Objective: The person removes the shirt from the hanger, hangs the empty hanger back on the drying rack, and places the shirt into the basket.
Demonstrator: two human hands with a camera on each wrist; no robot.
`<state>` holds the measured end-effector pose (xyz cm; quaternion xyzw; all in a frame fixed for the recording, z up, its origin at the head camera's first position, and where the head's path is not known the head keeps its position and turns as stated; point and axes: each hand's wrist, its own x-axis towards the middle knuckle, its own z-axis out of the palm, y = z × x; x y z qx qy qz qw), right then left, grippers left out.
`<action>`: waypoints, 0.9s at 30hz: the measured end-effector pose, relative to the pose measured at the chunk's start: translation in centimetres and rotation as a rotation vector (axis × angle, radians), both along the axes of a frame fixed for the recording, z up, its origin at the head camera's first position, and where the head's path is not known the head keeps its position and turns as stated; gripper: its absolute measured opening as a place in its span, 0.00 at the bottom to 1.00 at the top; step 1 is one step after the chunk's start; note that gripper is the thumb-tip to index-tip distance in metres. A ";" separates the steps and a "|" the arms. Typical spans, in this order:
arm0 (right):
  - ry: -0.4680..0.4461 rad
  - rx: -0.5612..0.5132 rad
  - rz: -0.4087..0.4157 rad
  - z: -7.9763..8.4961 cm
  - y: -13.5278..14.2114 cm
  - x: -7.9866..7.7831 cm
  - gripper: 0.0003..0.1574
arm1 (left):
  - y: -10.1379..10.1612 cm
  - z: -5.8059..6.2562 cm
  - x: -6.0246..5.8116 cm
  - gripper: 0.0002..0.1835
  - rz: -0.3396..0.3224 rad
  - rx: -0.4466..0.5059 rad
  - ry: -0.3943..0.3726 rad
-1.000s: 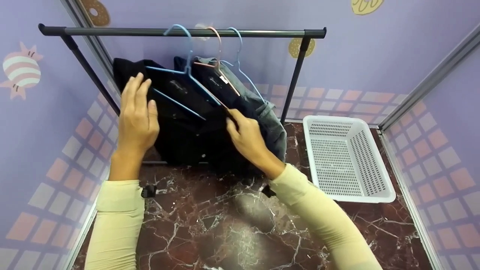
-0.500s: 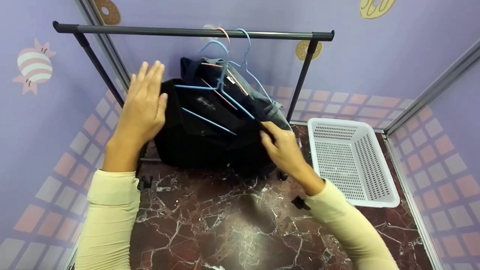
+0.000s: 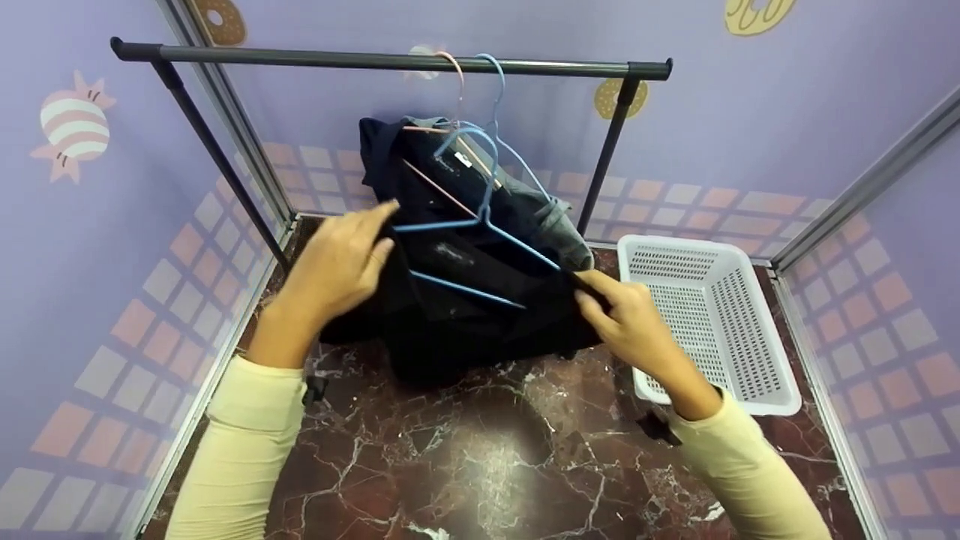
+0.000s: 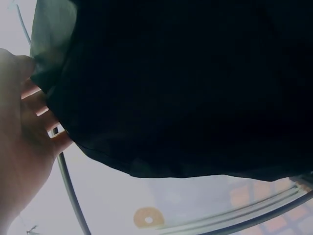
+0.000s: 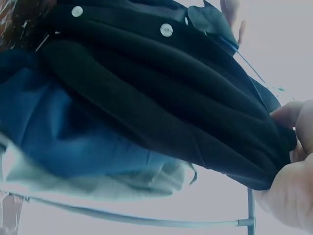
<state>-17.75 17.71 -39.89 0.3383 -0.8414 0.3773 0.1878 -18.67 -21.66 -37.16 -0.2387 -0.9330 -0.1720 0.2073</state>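
A black button-front shirt (image 3: 465, 337) hangs on a blue hanger (image 3: 484, 217), whose hook is below the rail and off it. My right hand (image 3: 630, 319) pinches the shirt's right shoulder at the hanger's end; in the right wrist view, thumb and fingers (image 5: 286, 115) close on the cloth. At the other shoulder, my left hand (image 3: 337, 262) holds the cloth between thumb and fingers. Dark fabric covers those fingertips in the left wrist view. Behind it, a navy shirt (image 3: 382, 146) on a pink hanger (image 3: 459, 82) and a grey garment (image 3: 559, 217) on another blue hanger (image 3: 501, 86) hang from the rail.
A dark clothes rail (image 3: 315, 56) spans the back, with uprights at either side. On the right a white perforated basket (image 3: 784, 375) stands on the marbled floor (image 3: 480, 465). Purple patterned walls (image 3: 60, 300) close in both sides.
The black shirt and its hanger came off the rail, moving down and right with my right hand. My left hand left the shirt's shoulder, then moved right and down to take hold there again.
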 end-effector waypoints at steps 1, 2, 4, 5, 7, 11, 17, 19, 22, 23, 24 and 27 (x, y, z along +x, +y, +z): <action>-0.010 0.009 0.003 0.0 0.5 0.1 0.14 | 0.3 -0.3 0.1 0.27 -0.009 -0.001 0.003; -0.024 0.017 0.010 0.0 1.0 0.1 0.14 | 0.6 -0.6 0.3 0.26 -0.017 0.001 0.006; -0.056 0.032 0.020 0.0 1.9 0.1 0.14 | 1.2 -1.2 0.5 0.24 -0.035 0.010 0.019; -0.070 0.040 0.022 0.1 2.4 0.1 0.14 | 1.6 -1.4 0.6 0.23 -0.046 0.018 0.025; -0.096 0.055 0.029 0.1 3.3 0.1 0.14 | 2.3 -1.9 0.9 0.21 -0.066 0.031 0.040; -0.108 0.082 0.041 -0.3 5.1 -0.1 0.13 | 3.6 -3.1 1.6 0.19 -0.088 0.054 0.081; -0.083 0.123 0.068 -1.6 8.1 -0.6 0.13 | 5.7 -4.7 2.3 0.16 -0.116 0.067 0.116; -0.094 0.128 0.086 -1.8 9.1 -0.6 0.13 | 6.5 -5.3 2.4 0.15 -0.129 0.074 0.103; -0.130 0.148 0.111 -1.7 10.5 -0.3 0.14 | 7.7 -6.3 2.5 0.14 -0.147 0.087 0.085; -0.148 0.159 0.120 -1.6 10.9 -0.2 0.14 | 8.1 -6.6 2.6 0.13 -0.154 0.092 0.083; -0.162 0.174 0.125 -1.4 11.4 0.0 0.15 | 8.5 -6.9 2.6 0.13 -0.161 0.095 0.081; -0.183 0.228 0.137 -0.5 12.7 0.3 0.16 | 9.7 -7.6 2.6 0.13 -0.186 0.111 0.080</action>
